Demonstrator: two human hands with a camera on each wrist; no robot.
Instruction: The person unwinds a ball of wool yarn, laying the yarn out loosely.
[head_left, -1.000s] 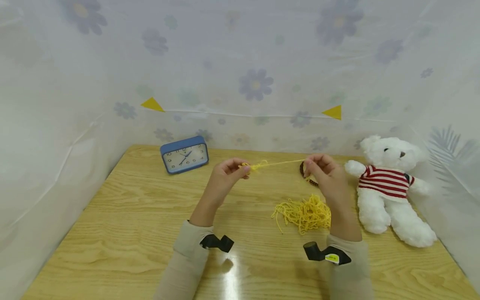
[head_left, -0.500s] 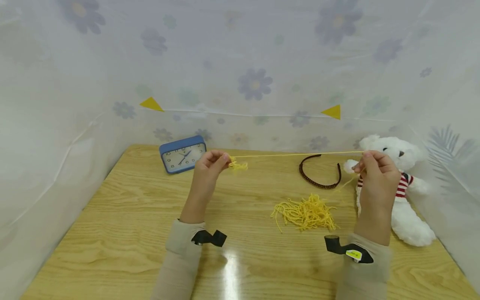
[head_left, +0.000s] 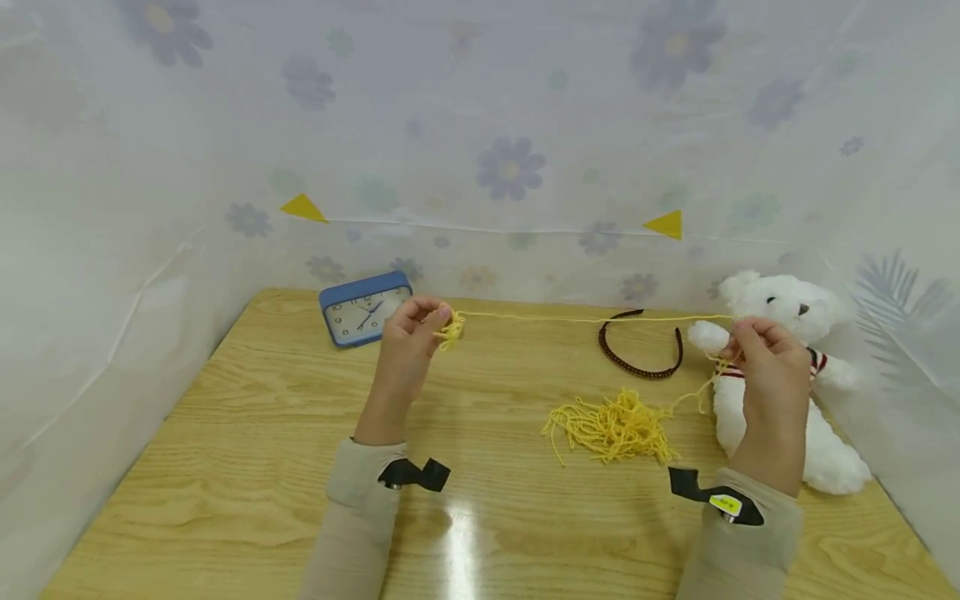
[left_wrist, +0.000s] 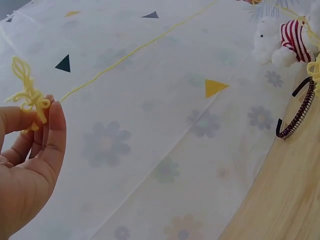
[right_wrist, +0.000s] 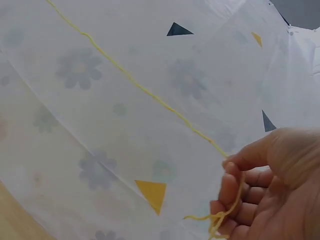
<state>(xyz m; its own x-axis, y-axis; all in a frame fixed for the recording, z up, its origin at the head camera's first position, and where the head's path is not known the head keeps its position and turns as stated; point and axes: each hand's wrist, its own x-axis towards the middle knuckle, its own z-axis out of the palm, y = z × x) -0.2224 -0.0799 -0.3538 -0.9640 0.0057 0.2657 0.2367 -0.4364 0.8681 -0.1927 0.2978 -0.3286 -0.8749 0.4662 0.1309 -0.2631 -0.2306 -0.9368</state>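
Between thumb and fingers my left hand [head_left: 405, 354] pinches a small looped bunch of yellow yarn [left_wrist: 32, 95], in front of the blue clock. From it a single yarn strand [head_left: 540, 317] runs across to my right hand [head_left: 772, 367], which pinches it near the white teddy bear. In the right wrist view a loose tail of yarn [right_wrist: 220, 216] hangs below those fingers. In the head view this tail trails down toward a tangled yellow yarn pile [head_left: 618, 425] lying on the table. The strand passes above a dark brown headband [head_left: 637, 368].
A blue alarm clock [head_left: 363, 308] stands at the back left of the wooden table [head_left: 247, 467]. At the right sits a white teddy bear [head_left: 825, 442] in a striped shirt, partly behind my right hand. A flowered white curtain [head_left: 450, 108] encloses the back and sides.
My hands have spread apart, the right one far to the right, lengthening the strand between them. The headband has come into full view. Over the last half second the strand has slackened slightly.
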